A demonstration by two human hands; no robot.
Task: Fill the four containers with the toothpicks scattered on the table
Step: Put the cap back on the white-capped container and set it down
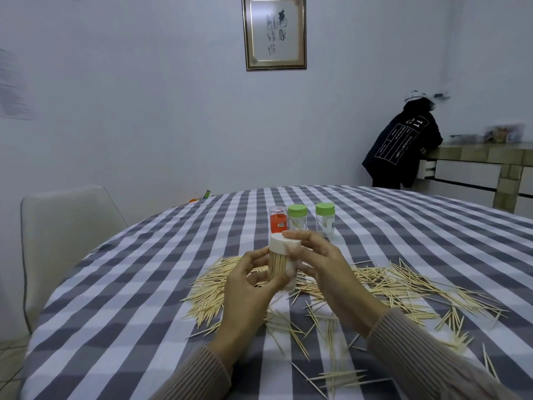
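Dim cool light, soft shadows (wide-angle warp, edges blurred).

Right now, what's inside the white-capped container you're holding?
The white-capped container shows upright toothpicks packed against its clear wall. Both hands cover its lower part.

A: Where is bare cloth? 
B: Left and lower left of the table point(121, 298); also far right, past the jars point(301, 219).
A: What blocks? 
B: Toothpicks point(403, 287) strewn mid-frame to lower right; three jars in a row at centre; a chair point(66, 226) hard against the left edge.
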